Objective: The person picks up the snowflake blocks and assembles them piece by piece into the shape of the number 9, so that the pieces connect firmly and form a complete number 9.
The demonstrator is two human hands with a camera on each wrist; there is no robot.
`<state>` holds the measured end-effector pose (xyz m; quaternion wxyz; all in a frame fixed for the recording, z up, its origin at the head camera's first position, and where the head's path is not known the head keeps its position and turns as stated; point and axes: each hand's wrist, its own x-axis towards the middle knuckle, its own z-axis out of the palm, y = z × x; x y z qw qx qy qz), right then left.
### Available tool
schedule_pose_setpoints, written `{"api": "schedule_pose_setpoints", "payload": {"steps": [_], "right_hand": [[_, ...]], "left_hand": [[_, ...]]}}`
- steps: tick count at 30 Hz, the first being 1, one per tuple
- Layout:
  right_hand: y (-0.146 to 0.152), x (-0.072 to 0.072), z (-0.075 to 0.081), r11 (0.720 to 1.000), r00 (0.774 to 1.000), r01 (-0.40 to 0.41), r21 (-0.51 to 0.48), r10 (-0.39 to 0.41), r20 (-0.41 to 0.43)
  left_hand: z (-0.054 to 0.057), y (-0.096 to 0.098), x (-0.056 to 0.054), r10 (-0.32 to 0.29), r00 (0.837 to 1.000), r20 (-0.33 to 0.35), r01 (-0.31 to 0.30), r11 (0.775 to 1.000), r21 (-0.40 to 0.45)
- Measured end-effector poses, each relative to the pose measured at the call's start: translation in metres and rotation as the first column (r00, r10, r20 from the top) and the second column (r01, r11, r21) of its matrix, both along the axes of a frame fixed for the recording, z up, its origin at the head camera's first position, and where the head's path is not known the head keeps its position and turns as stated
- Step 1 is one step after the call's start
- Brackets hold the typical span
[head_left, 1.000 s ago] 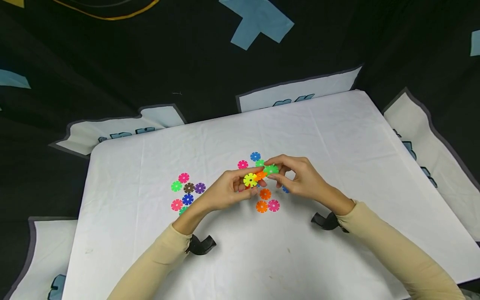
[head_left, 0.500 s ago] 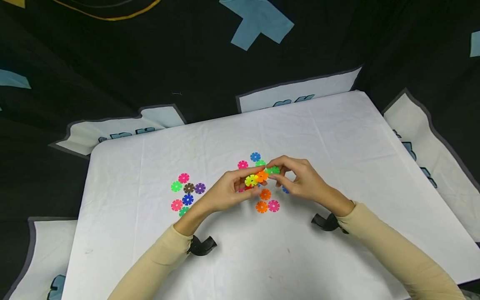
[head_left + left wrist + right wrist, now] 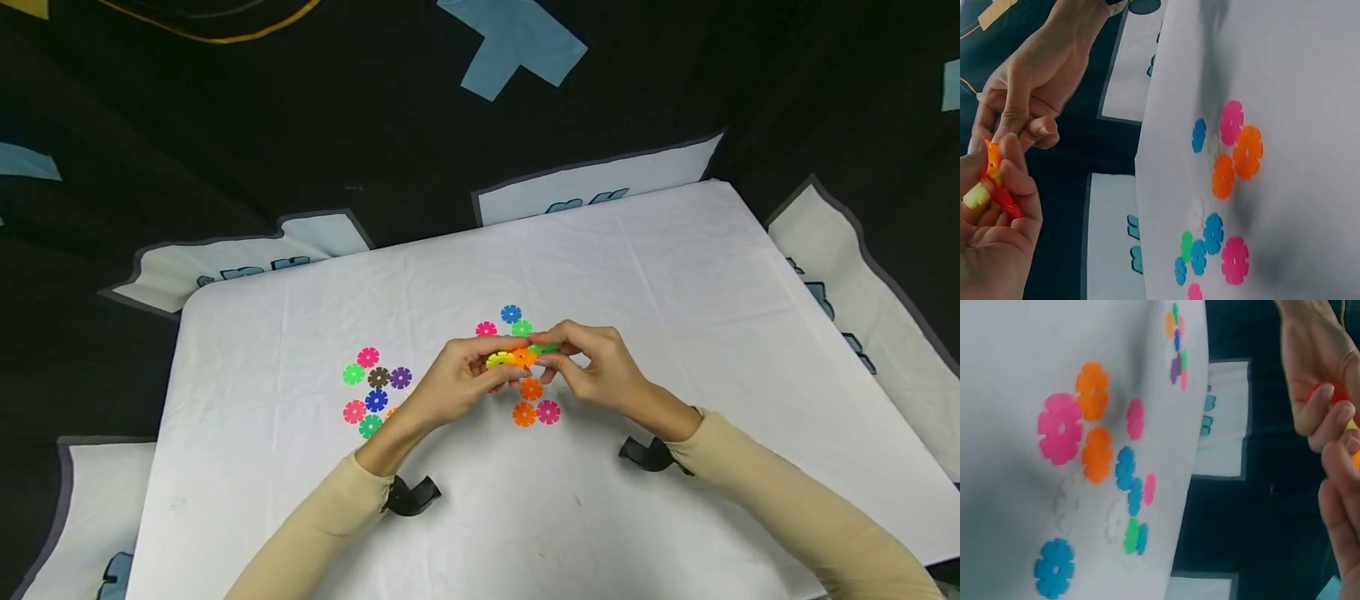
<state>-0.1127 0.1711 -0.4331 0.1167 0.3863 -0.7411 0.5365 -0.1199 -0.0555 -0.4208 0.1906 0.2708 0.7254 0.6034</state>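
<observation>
Above the table, my left hand [image 3: 456, 382] pinches a small cluster of joined notched plastic discs. A yellow disc [image 3: 498, 360] and an orange disc [image 3: 524, 357] show between its fingers and thumb. The left wrist view also reveals a red disc [image 3: 1005, 200] against the fingers. Facing it, my right hand [image 3: 603, 371] pinches a green disc [image 3: 545, 348] at the orange disc's right edge. The green disc is seen nearly edge-on and partly covered by fingertips, so I cannot tell whether it is slotted in.
Loose discs lie beneath the hands, among them a pink disc [image 3: 548, 412], an orange one [image 3: 524, 414] and a blue one [image 3: 511, 314]. Transparent discs [image 3: 1067, 503] lie there too. Left of them is another group with a brown disc [image 3: 378, 377]. White cloth covers the table [image 3: 300, 500].
The right hand has come slightly lower and closer to the left hand. The held discs have tilted, and the green one has turned from face-on to nearly edge-on.
</observation>
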Motion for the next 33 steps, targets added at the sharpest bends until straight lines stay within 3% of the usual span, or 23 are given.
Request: {"api": "schedule_pose_setpoints", "payload": {"steps": [2,4,7,8,10,12,14,17,20,27,33], "right_hand": [[0.007,-0.002,0.000,0.999,0.996,-0.038,0.027,0.036,0.076],[0.019,-0.004,-0.002,0.997,0.987,-0.033,0.072,0.021,0.162],[0.043,-0.008,-0.015,0.963,0.966,0.057,0.264,-0.120,0.228],[0.051,-0.009,-0.021,0.932,0.958,0.086,0.352,-0.175,0.229],[0.062,-0.009,-0.035,0.837,0.946,0.100,0.538,-0.247,0.210],[0.068,-0.008,-0.048,0.749,0.950,0.063,0.660,-0.247,0.189],[0.069,-0.006,-0.057,0.709,0.962,0.039,0.704,-0.217,0.164],[0.066,-0.004,-0.065,0.722,0.973,0.064,0.689,-0.198,0.118],[0.065,-0.003,-0.069,0.737,0.972,0.095,0.669,-0.215,0.098],[0.061,-0.004,-0.070,0.691,0.970,0.105,0.716,-0.231,0.080],[0.060,-0.004,-0.069,0.703,0.964,0.092,0.705,-0.241,0.115]], "left_hand": [[0.001,-0.001,0.000,-0.001,1.000,-0.006,0.001,1.000,-0.029],[0.000,-0.005,0.000,0.014,1.000,-0.017,-0.015,0.998,-0.060],[-0.003,-0.013,-0.001,0.036,0.999,-0.015,-0.037,0.996,-0.076],[-0.004,-0.016,-0.001,0.042,0.999,-0.017,-0.043,0.996,-0.075],[-0.006,-0.019,-0.002,0.028,0.999,-0.017,-0.029,0.998,-0.060],[-0.006,-0.020,-0.003,-0.006,1.000,-0.020,0.005,0.999,-0.041],[-0.006,-0.020,-0.003,-0.040,0.999,-0.024,0.039,0.999,-0.023],[-0.004,-0.018,-0.002,-0.069,0.997,-0.024,0.069,0.998,-0.003],[-0.003,-0.015,-0.002,-0.058,0.998,-0.029,0.058,0.998,0.007],[-0.001,-0.010,-0.002,-0.022,0.999,-0.047,0.023,1.000,0.017],[-0.001,-0.006,-0.003,-0.027,0.999,-0.044,0.029,0.999,0.041]]}}
